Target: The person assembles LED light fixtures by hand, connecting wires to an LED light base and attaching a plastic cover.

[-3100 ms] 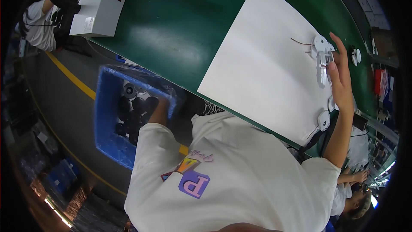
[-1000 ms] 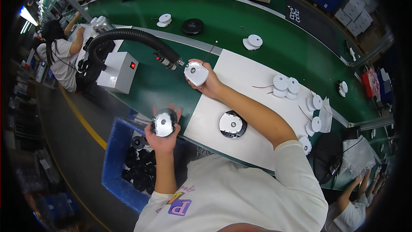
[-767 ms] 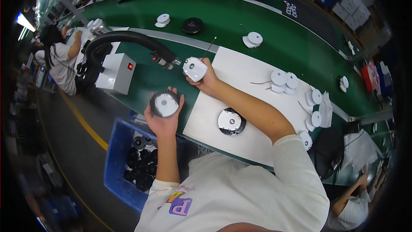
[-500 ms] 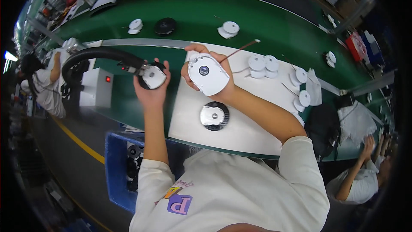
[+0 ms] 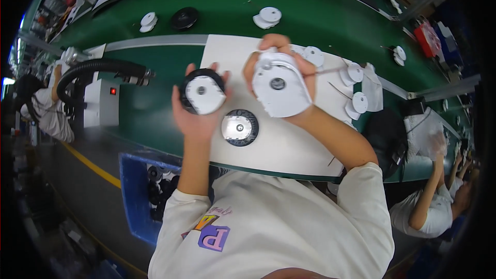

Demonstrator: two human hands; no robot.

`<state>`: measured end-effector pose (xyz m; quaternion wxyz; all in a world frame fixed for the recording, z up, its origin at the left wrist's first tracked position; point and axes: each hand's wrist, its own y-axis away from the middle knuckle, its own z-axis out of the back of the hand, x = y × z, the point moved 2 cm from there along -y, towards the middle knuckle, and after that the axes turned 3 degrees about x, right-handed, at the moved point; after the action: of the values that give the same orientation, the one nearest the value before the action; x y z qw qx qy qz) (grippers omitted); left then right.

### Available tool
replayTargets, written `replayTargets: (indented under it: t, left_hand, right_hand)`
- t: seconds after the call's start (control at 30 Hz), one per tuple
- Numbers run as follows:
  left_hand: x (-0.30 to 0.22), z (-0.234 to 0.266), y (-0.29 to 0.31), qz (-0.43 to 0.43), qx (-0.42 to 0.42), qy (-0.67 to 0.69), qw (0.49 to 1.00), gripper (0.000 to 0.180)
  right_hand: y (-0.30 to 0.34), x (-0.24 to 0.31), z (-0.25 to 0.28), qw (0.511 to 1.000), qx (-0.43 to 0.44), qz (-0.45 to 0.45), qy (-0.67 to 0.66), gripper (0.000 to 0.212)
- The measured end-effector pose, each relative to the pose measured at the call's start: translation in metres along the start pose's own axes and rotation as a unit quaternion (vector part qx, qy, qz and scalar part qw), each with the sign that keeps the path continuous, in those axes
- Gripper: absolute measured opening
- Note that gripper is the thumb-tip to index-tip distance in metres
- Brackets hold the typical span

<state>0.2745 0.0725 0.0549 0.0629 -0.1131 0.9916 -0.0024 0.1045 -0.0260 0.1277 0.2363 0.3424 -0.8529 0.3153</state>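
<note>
We're seeing green worktop (image 5: 150, 108) mid-frame, blue bin (image 5: 127, 196) lower left; left fingers (image 5: 177, 104) gripping black-rimmed disc (image 5: 207, 99), right fingers (image 5: 276, 41) gripping white part (image 5: 281, 101).

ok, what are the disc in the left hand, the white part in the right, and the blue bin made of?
Disc: probably plastic, smooth dark rim; its pale plate could be plastic or painted metal.
White part: likely moulded plastic, uniform white, rounded edges; blur hides the finish.
Blue bin: likely plastic, light sheen on its wall.
</note>
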Motion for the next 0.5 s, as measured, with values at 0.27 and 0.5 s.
replayTargets:
  t: [0.27, 0.5]
  left_hand:
    - [0.047, -0.070, 0.020, -0.080, 0.110, -0.299, 0.945, 0.067]
    - [0.061, -0.079, 0.028, -0.161, 0.076, -0.452, 0.874, 0.076]
  right_hand:
    - [0.013, 0.029, -0.017, 0.651, 0.089, 0.267, 0.705, 0.037]
    - [0.011, 0.009, -0.033, 0.573, 0.039, 0.278, 0.770, 0.038]
